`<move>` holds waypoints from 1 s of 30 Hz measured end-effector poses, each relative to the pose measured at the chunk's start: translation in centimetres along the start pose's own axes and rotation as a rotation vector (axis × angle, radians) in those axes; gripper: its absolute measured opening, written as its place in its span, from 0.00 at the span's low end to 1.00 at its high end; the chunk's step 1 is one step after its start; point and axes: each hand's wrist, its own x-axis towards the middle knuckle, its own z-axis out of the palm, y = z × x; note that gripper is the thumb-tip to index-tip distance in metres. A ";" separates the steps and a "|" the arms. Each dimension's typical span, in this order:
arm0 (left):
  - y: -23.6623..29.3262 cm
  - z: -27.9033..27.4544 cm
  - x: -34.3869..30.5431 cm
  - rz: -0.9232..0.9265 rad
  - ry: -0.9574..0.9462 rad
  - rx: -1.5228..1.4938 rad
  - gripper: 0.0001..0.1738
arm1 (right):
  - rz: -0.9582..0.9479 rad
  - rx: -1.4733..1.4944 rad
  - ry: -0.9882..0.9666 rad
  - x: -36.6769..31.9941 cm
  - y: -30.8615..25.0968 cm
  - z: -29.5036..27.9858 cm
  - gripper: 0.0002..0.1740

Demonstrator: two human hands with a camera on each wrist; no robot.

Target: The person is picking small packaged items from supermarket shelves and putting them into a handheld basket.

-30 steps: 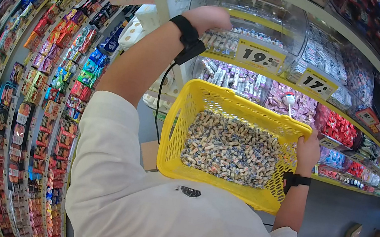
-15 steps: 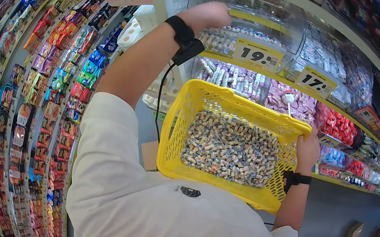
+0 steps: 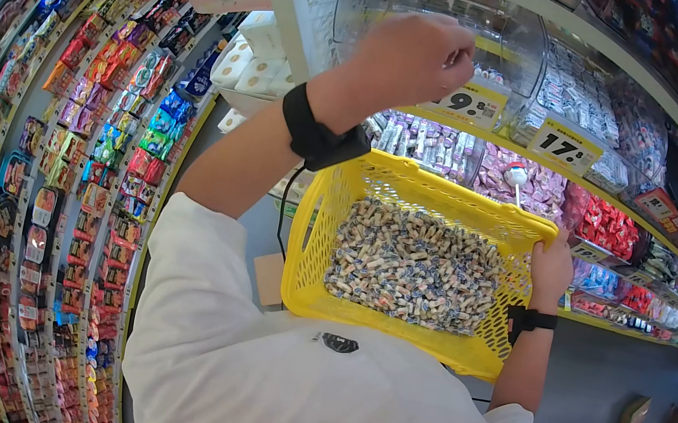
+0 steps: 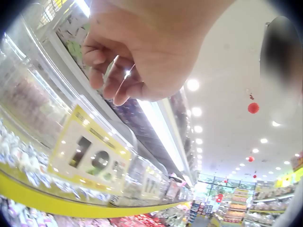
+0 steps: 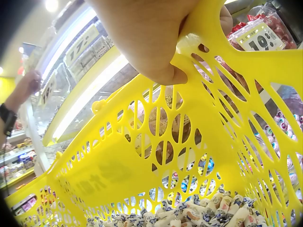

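Observation:
A yellow basket holds many white-and-blue wrapped candies. My right hand grips its right-hand rim; in the right wrist view the hand has its thumb over the yellow plastic. My left hand hangs above the basket's far side, in front of the 19.8 price card. Its fingers are curled in the left wrist view, where the hand seems to pinch a thin, clear, shiny piece, too small to identify.
Clear candy bins stand on the shelf ahead, with red packets to the right. Racks of bright packages line the left side. A box lies on the floor at the right.
My left hand has come back from the candy bin, moving right and nearer, and now covers part of the price card. My right hand and the basket have hardly moved.

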 end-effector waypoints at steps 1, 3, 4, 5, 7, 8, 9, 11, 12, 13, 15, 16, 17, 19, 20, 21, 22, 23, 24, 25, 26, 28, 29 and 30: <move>1.1 -0.1 -0.6 0.012 0.004 -0.062 0.06 | 0.002 0.000 0.000 0.0 0.0 0.0 0.24; 3.0 0.1 -1.8 0.035 -0.020 -0.161 0.05 | 0.000 0.003 0.006 0.0 0.0 -0.1 0.23; 3.7 0.4 -2.5 0.046 -0.048 -0.199 0.05 | -0.003 0.004 0.009 0.0 0.0 -0.1 0.23; 4.3 0.9 -3.1 0.055 -0.075 -0.236 0.05 | -0.001 0.008 0.007 0.0 0.0 -0.1 0.23; 5.1 2.3 -4.7 0.048 -0.169 -0.345 0.06 | 0.002 0.015 0.003 0.0 0.0 0.0 0.23; 5.2 3.1 -5.6 0.045 -0.216 -0.399 0.07 | 0.006 0.011 -0.003 0.1 -0.1 -0.1 0.23; 5.4 3.9 -6.4 0.031 -0.271 -0.424 0.07 | 0.010 0.007 -0.008 0.1 -0.1 -0.1 0.23; 5.4 5.5 -8.2 0.002 -0.380 -0.474 0.07 | 0.014 0.007 -0.015 0.1 0.0 -0.1 0.23; 5.3 6.4 -9.1 -0.026 -0.419 -0.486 0.08 | 0.016 0.011 -0.017 0.1 0.0 -0.1 0.23; 5.2 7.3 -10.0 -0.055 -0.459 -0.499 0.08 | 0.016 0.016 -0.019 0.1 0.0 0.0 0.23; 5.0 8.7 -11.4 -0.117 -0.550 -0.509 0.09 | 0.011 0.015 -0.014 0.1 0.1 0.1 0.23; 5.0 9.2 -11.9 -0.151 -0.600 -0.507 0.10 | 0.007 0.015 -0.011 0.2 0.1 0.1 0.24; 4.8 9.7 -12.3 -0.186 -0.651 -0.505 0.10 | 0.011 0.017 -0.015 0.2 0.1 0.1 0.24; 4.4 11.0 -13.2 -0.231 -0.706 -0.499 0.11 | 0.019 0.021 -0.026 0.2 0.1 0.1 0.24; 4.2 11.6 -13.7 -0.254 -0.734 -0.496 0.11 | 0.018 0.020 -0.027 0.2 0.1 0.1 0.24; 4.0 12.2 -14.1 -0.257 -0.744 -0.503 0.11 | 0.018 0.019 -0.028 0.2 0.1 0.2 0.24; 3.8 12.7 -14.6 -0.260 -0.754 -0.511 0.10 | 0.018 0.018 -0.028 0.2 0.1 0.2 0.25; 3.6 13.3 -15.1 -0.262 -0.765 -0.519 0.10 | 0.017 0.014 -0.026 0.2 0.1 0.1 0.25; 3.4 14.1 -15.7 -0.260 -0.769 -0.549 0.10 | 0.017 0.010 -0.023 0.1 0.0 0.0 0.25; 3.2 14.8 -16.2 -0.258 -0.774 -0.578 0.10 | 0.016 0.006 -0.019 0.1 -0.1 -0.1 0.25; 3.1 15.5 -16.8 -0.257 -0.778 -0.607 0.11 | 0.018 0.007 -0.024 0.1 -0.1 -0.1 0.25; 3.0 16.1 -17.2 -0.253 -0.885 -0.622 0.10 | 0.022 0.009 -0.032 0.2 0.0 0.0 0.25; 2.9 16.4 -17.4 -0.252 -0.939 -0.630 0.10 | 0.025 0.006 -0.034 0.2 0.0 0.0 0.25; 2.9 16.6 -17.7 -0.255 -0.951 -0.613 0.10 | 0.029 0.003 -0.036 0.2 -0.1 -0.1 0.25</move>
